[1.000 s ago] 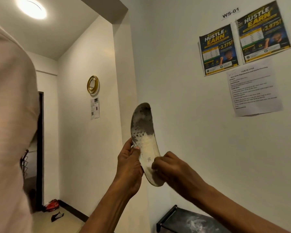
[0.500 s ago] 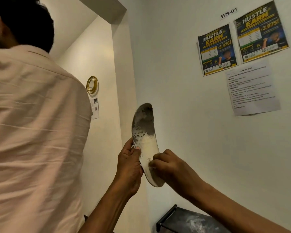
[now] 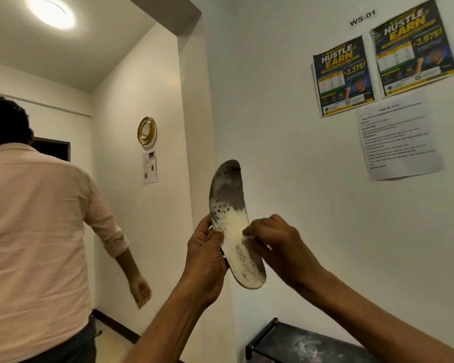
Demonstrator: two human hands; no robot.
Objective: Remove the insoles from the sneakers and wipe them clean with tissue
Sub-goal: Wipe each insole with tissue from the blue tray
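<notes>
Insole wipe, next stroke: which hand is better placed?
Right, probably. The left hand grips the grey-stained white insole by its edge, steadying it; the right hand has its fingertips on the insole's middle, free to rub toward the grey top.

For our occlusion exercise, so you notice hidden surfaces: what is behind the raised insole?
Behind the insole only bare white wall shows. Its back face, and the left hand's fingers reaching behind it, are covered.

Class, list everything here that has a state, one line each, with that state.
insole: held upright in the air, upper half grey with dirt, lower half paler
left hand: grips the insole's left edge
right hand: curled fingers pinch the insole's right edge
ceiling light: on
</notes>
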